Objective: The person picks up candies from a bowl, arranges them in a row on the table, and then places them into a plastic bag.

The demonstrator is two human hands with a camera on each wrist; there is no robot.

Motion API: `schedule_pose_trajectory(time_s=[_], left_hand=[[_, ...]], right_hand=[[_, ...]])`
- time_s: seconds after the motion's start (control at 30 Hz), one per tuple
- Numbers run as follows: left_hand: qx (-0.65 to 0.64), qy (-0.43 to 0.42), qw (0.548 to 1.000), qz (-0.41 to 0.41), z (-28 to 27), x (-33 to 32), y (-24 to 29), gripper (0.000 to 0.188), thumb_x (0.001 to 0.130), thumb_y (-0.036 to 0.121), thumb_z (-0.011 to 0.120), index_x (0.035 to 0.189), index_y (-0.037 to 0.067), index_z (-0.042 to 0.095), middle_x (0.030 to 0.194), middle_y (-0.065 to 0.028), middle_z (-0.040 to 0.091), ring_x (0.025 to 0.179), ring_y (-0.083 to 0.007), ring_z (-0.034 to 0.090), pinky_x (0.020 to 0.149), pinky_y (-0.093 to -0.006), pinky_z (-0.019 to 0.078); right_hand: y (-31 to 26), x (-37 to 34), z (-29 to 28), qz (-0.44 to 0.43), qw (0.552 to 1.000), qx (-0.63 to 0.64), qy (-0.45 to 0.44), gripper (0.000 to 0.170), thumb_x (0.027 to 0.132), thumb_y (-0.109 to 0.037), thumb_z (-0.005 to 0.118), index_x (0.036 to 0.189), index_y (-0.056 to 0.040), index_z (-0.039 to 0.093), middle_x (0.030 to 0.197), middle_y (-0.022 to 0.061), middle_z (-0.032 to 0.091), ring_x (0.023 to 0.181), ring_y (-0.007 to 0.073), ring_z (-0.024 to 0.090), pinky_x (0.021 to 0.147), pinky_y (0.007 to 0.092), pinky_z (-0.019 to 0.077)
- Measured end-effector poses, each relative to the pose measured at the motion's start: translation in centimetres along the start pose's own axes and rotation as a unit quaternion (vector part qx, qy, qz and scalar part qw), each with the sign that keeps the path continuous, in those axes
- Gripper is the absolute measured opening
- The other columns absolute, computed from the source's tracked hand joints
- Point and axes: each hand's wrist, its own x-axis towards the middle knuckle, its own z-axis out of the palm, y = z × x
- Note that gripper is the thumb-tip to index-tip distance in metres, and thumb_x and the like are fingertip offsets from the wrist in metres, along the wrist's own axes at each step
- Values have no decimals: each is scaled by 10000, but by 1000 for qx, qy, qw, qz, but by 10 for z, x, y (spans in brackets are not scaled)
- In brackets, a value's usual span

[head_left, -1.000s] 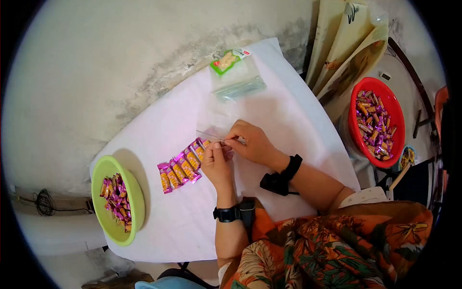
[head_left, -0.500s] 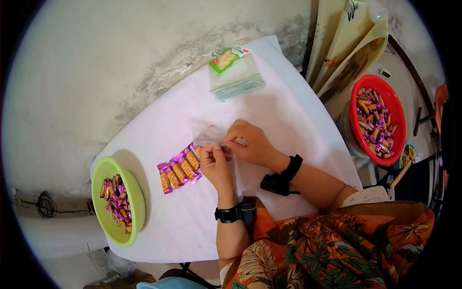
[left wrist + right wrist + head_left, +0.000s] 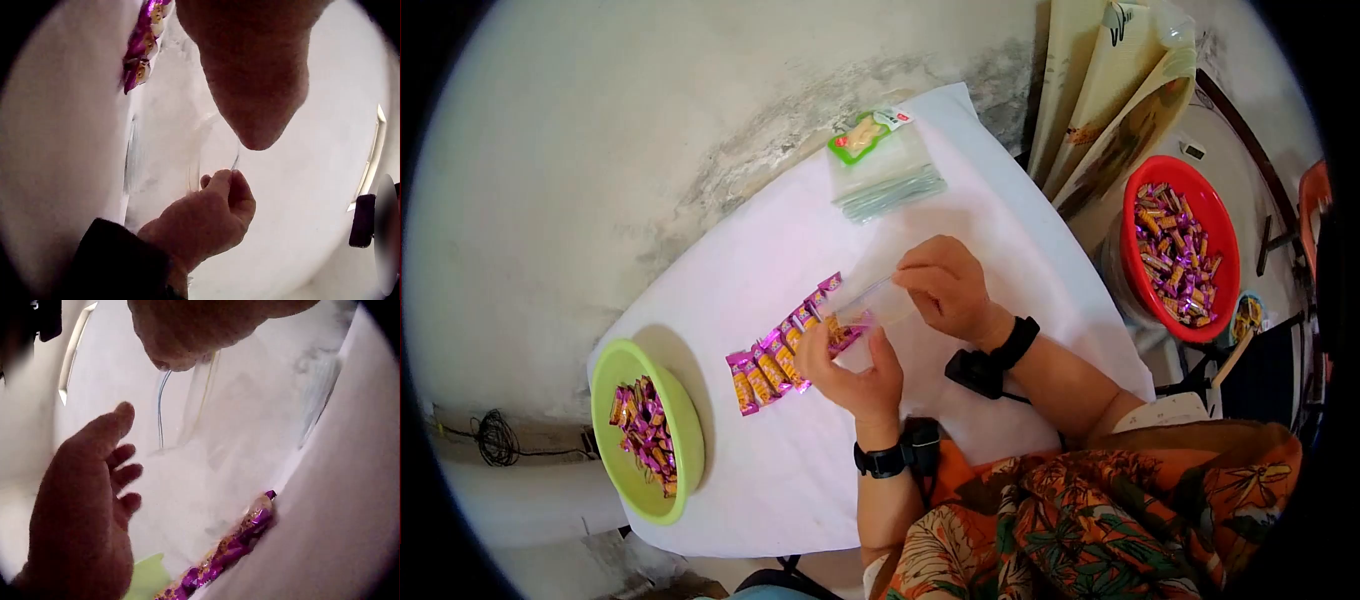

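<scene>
My right hand (image 3: 948, 285) pinches a clear zip bag (image 3: 199, 400) by its mouth edge and holds it above the white-covered table. In the right wrist view the two sides of the bag's mouth stand apart. My left hand (image 3: 855, 375) is at the left of the bag, thumb spread from the fingers, with nothing gripped. Beneath and beyond the left hand lies a slanting row of snack bars (image 3: 765, 372) in purple and yellow wrappers; the hand and bag partly cover its upper end.
A stack of clear bags (image 3: 885, 190) with a green-edged label lies at the table's far end. The green basin (image 3: 688, 430) at the left and the red basin (image 3: 1133, 235) at the right hold many wrapped bars. A wall (image 3: 600, 150) runs along the table's far side.
Both hands pinched the bag with fingertips together. My left hand has since let go and spread its fingers, while my right hand has moved up and right, still pinching the bag.
</scene>
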Motion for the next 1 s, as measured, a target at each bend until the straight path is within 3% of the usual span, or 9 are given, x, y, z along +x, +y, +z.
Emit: schedule_pose_trajectory(time_s=[0.07,0.3,0.4,0.47,0.6,0.63,0.67,0.9,1.0], left_hand=[[96,43,985,139,-6,9,4,417,741,35,711,1125,26,547,995,-111,582,894,-287,542,753,-365,443],[13,-57,996,72,-7,7,-3,193,767,-30,659,951,30,653,890,-119,597,809,-259,561,717,-329,457],[-29,-103,994,-7,-13,8,-9,216,762,-4,648,969,51,673,906,-121,610,811,-273,563,701,-345,453],[-42,-2,996,-84,-20,12,-26,167,849,48,584,1001,9,642,824,-50,586,761,-183,547,675,-289,457],[193,118,974,-25,-50,24,-60,174,909,150,531,934,-9,601,752,-30,562,665,-133,523,583,-259,439],[-179,168,954,-172,-61,28,-59,138,890,143,562,893,4,565,723,-37,537,636,-146,509,535,-275,407],[-521,191,779,-293,-67,31,-59,137,871,136,594,852,17,529,694,-44,511,606,-159,494,487,-290,375],[-255,236,893,-286,-40,26,-54,141,887,138,577,844,19,517,752,-42,504,649,-139,476,585,-237,414],[-106,180,965,-161,-32,22,-51,101,855,92,574,862,8,520,790,-51,517,726,-157,487,696,-267,430]], right_hand=[[-5,2,0,-71,996,-33,-49,216,679,-48,665,877,-115,609,876,41,606,793,228,583,703,359,451],[-14,0,1,-103,991,-26,-77,180,733,-87,643,907,-119,613,953,44,594,858,235,580,740,354,444],[-15,3,2,-53,998,-19,-4,211,787,-113,643,990,-96,588,1012,80,578,919,259,565,767,354,441],[-16,5,1,46,993,73,81,283,813,-113,639,1072,-52,541,1013,115,567,928,286,550,793,364,440],[-13,-2,10,183,979,72,-44,326,806,-81,627,1099,-6,506,971,143,551,857,267,553,788,351,448],[-14,-3,17,194,975,65,-87,337,808,-109,628,1107,-6,510,975,157,551,862,272,562,776,364,459],[-18,-3,20,215,965,55,-143,354,812,-148,630,1115,-10,512,984,161,556,880,287,564,778,383,461],[-20,-19,42,180,931,-158,-274,429,778,-297,676,1085,-24,552,971,163,553,905,295,556,741,389,464],[-13,-24,49,200,915,-173,-305,311,738,-282,695,918,-46,603,929,144,566,867,296,566,721,397,456]])
